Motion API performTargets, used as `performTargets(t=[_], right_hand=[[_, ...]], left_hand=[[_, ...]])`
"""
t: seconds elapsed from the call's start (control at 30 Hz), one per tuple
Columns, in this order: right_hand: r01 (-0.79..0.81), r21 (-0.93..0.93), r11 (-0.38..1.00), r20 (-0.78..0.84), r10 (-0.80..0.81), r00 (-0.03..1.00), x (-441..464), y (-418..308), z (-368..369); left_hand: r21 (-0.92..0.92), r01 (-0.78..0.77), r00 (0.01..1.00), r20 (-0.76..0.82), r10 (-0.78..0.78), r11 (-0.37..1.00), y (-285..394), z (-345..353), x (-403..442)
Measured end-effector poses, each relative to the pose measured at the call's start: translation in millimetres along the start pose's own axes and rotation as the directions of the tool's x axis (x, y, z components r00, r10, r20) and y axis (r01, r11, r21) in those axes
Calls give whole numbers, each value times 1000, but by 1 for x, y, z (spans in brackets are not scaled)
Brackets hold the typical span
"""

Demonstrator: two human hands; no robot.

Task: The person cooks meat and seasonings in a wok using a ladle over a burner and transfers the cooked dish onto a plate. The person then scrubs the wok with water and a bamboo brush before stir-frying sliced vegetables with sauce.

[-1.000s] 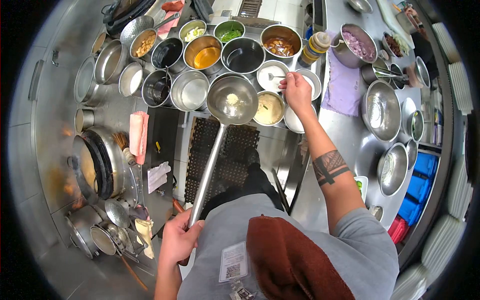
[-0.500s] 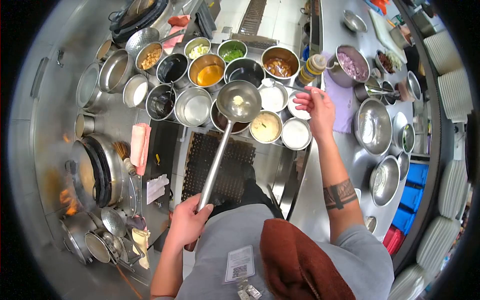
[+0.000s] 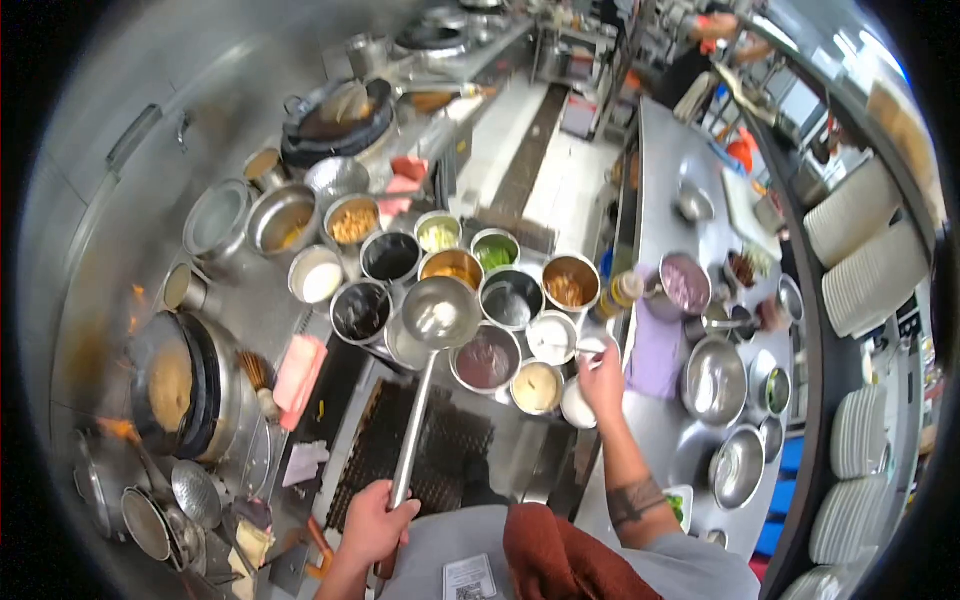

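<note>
My left hand (image 3: 382,522) is closed round the handle of a long steel ladle (image 3: 428,390). The ladle's bowl hangs over the pots, partly covering a steel pot (image 3: 404,345) and the pot of orange liquid (image 3: 452,266). A pale patch shows in the bowl; whether it is food or glare is unclear. My right hand (image 3: 601,385) pinches the thin handle of a small spoon (image 3: 577,349). The spoon's end is at the pot of white powder (image 3: 551,338); blur hides whether it touches the contents. Below stand a pot of pale yellowish seasoning (image 3: 537,387) and another white-filled pot (image 3: 576,405).
A wok (image 3: 172,385) sits on the left burner, flames beside it. Pots of dark sauce (image 3: 361,311), chopped greens (image 3: 495,250) and brown sauce (image 3: 571,283) crowd the middle. Steel bowls (image 3: 715,380) line the right counter. A squeeze bottle (image 3: 626,290) stands by a purple cloth (image 3: 655,345).
The view has tilted up, showing more of the far kitchen. Relative to the pots, the ladle has shifted left, uncovering the reddish-brown pot. My right hand has lowered toward the white-filled pots with the spoon.
</note>
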State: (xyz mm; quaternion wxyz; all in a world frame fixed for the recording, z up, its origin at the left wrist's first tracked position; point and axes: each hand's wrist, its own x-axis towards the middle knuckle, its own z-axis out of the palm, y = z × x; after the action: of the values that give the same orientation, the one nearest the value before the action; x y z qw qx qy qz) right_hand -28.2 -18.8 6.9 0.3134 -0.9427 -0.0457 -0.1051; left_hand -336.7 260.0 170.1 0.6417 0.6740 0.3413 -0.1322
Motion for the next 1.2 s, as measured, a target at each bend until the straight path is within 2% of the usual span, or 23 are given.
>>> performTargets(t=[0.03, 0.07, 0.1, 0.13, 0.17, 0.2, 0.27, 0.3, 0.37, 0.43, 0.5, 0.57, 0.63, 0.7, 0.73, 0.83, 0.97, 1.03, 1.07, 1.1, 1.13, 1.17, 1.2], right_hand=[[-61, -24, 998, 218, 65, 974, -14, -41, -9], [-21, 247, 969, 554, -123, 823, -26, -85, -24], [-44, 320, 946, 813, -251, 525, -42, -127, -28], [-202, 461, 864, 886, -433, 165, -58, -167, -26], [-182, 475, 861, 875, -484, -7, -84, -214, -31], [-426, 514, 745, 785, -609, -117, -119, -238, -14], [-654, 447, 611, 647, -725, -235, -179, -301, 1], [-710, 434, 554, 619, -756, -212, -204, -332, 6], [-568, 520, 638, 685, -709, -168, -215, -387, 6], [-553, 443, 706, 760, -623, -187, -230, -423, 29], [-549, 388, 741, 875, -483, -33, -244, -480, 26], [-401, 479, 781, 859, -511, 29, -254, -504, 57], [-37, 587, 809, 797, -569, 204, -263, -521, 102], [580, 633, 512, 488, -846, 213, -259, -533, 161], [674, 536, 509, 514, -830, 218, -259, -547, 174], [861, 278, 426, 626, -760, 174, -255, -579, 222], [913, 277, 299, 613, -787, 71, -241, -602, 285], [662, 651, 372, 524, -851, -37, -245, -603, 312], [165, 430, 887, 902, -431, -37, -276, -638, 259], [164, 429, 888, 903, -428, -40, -275, -648, 255], [-298, 194, 935, 951, -254, -178, -271, -655, 254], [-644, -147, 751, 915, -145, -377, -263, -663, 253], [-639, -344, 689, 823, -106, -558, -238, -677, 249]], left_hand=[[-77, -1, 999, -49, -2, 997, -6, -6, -2], [-151, 2, 995, -94, -16, 988, -11, -14, -4], [-158, -17, 994, -105, 0, 987, -16, -24, -4], [-217, -101, 983, -172, 64, 971, -22, -33, -2], [-271, -189, 963, -237, 125, 944, -26, -44, -2], [-165, -254, 929, -314, 193, 953, -25, -56, -4], [2, -384, 835, -426, 348, 923, -23, -85, -12], [75, -449, 768, -477, 427, 891, -30, -102, -12], [83, -552, 661, -563, 496, 830, -30, -136, -17], [-41, -573, 720, -502, 479, 819, -29, -184, -35], [304, -722, 427, -511, 746, 622, -71, -231, -29], [251, -661, 531, -509, 678, 707, -106, -265, -44], [191, -638, 506, -626, 594, 746, -150, -274, -53], [80, -328, 717, -627, 304, 941, -203, -277, -61], [75, -228, 742, -632, 223, 971, -219, -279, -72], [-52, -175, 758, -644, 101, 983, -277, -265, -89], [-195, -81, 763, -643, -65, 977, -314, -248, -102], [-180, -36, 716, -691, -100, 983, -323, -245, -99], [-183, -32, 716, -690, -105, 983, -320, -249, -99], [-246, -28, 733, -665, -147, 969, -314, -255, -98], [-309, -23, 748, -636, -189, 951, -310, -259, -97], [-314, -18, 745, -637, -197, 949, -308, -262, -95], [-306, -35, 713, -675, -191, 952, -308, -263, -93]])
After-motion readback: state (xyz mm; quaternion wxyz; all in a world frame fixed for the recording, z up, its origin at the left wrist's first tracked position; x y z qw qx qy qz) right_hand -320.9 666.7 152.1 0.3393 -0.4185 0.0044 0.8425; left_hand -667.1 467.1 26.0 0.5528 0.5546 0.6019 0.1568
